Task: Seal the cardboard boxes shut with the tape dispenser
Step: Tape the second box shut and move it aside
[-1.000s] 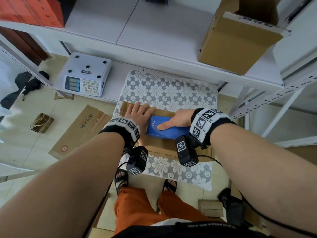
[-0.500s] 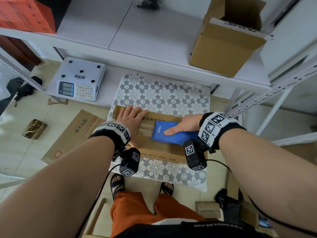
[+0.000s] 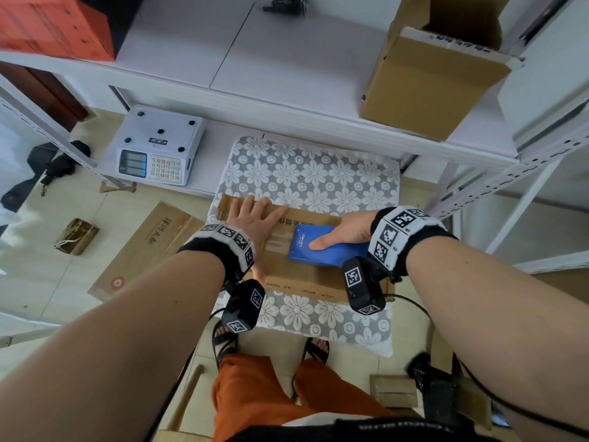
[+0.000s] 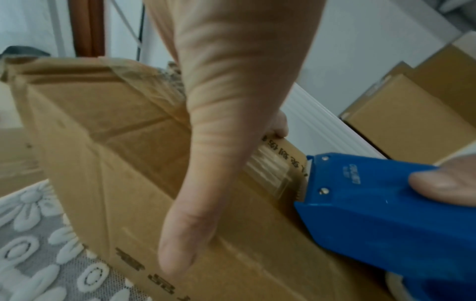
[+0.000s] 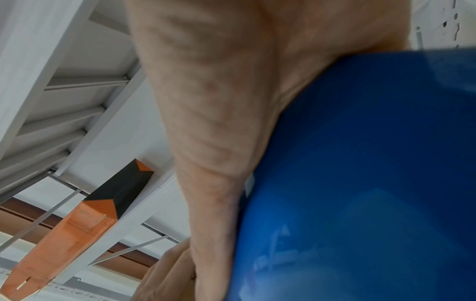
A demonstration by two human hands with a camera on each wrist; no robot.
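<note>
A flat brown cardboard box (image 3: 302,279) lies on a grey lace mat with white flowers (image 3: 306,173). My left hand (image 3: 255,218) lies flat on the box's left end, fingers straight, pressing it down; its thumb (image 4: 195,203) reaches down the near side of the box (image 4: 108,142). My right hand (image 3: 347,231) grips the blue tape dispenser (image 3: 322,247), thumb lying along its top. In the left wrist view a strip of clear tape (image 4: 268,173) runs from the toothed front of the dispenser (image 4: 373,213) along the box top. The right wrist view shows the dispenser's blue body (image 5: 360,183) under my palm.
A white weighing scale (image 3: 159,145) stands left of the mat. An open cardboard box (image 3: 436,65) sits on the upper shelf at right, an orange box (image 3: 54,27) at top left. A flattened carton (image 3: 146,247) lies on the floor. My feet stand below the mat.
My right hand has drawn the dispenser to the right along the box top, leaving tape behind it. My left hand stays pressed on the box's left end.
</note>
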